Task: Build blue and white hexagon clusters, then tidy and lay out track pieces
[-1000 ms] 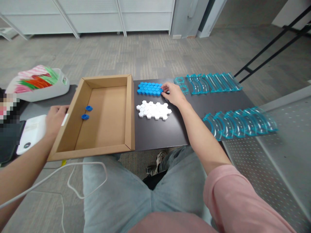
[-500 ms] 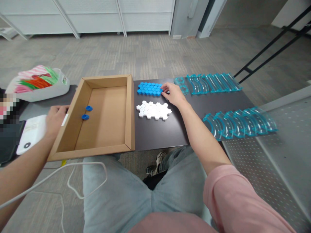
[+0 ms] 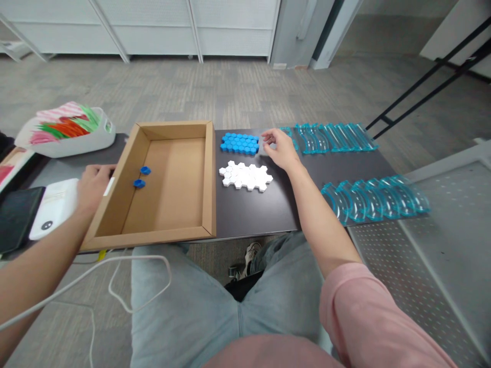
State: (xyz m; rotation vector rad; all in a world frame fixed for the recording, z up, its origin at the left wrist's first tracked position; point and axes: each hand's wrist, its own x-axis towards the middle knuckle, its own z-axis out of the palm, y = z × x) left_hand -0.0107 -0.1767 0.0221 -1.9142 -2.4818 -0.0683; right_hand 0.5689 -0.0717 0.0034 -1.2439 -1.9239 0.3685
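Grey floor, probably carpeted.

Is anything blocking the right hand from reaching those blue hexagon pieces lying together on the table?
Nothing visible does. The right hand is just right of the blue hexagon pieces, with only a narrow gap between. The white pieces lie on the near side, outside that gap.
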